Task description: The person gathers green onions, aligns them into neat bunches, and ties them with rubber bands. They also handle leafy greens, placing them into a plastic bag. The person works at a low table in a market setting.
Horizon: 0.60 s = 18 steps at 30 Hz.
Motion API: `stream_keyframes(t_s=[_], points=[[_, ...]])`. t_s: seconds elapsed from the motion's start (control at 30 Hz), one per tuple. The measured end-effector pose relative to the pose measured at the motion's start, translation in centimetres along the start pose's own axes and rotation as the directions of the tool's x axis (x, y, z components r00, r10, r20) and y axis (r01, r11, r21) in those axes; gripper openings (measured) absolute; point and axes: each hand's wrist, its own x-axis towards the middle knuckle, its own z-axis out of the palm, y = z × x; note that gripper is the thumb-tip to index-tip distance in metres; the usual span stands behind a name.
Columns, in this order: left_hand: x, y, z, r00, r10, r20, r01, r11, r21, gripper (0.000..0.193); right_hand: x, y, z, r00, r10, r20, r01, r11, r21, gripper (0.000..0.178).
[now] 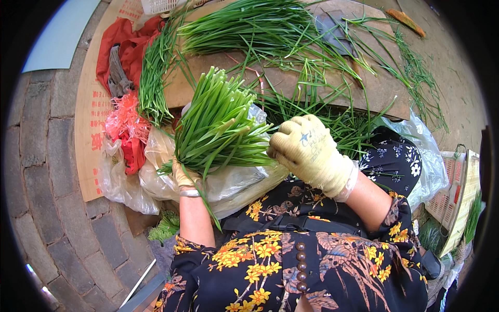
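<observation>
Floral-sleeved forearms rise from the lower edge. Loose chives (291, 47) cover the cardboard sheet (374, 88), unsorted. One bundle (218, 125) gathered: left hand (185, 179) grip closed round its base, right hand (306, 151) curled beside it, probably pinching leaves; untied.

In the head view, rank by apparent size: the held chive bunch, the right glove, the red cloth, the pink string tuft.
1. Held chive bunch
2. Right glove; near the camera, so it is unsure against the red cloth, which looks alike
3. Pink string tuft
</observation>
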Motion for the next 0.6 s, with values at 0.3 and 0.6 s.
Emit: stream_keyframes(t_s=[0.3,0.6], points=[[-2.1,-0.7,2.7,0.996,0.057,-0.074,-0.05,0.995,0.091,0.042,-1.6,7.1,-6.7,0.738,0.615,-0.276,-0.659,0.572,-0.487,0.034],[-1.0,-1.0,2.2,0.999,0.012,0.04,-0.014,0.999,0.042,0.044,-0.3,1.4,-2.0,0.929,0.367,0.048,-0.363,0.878,0.311,0.023]])
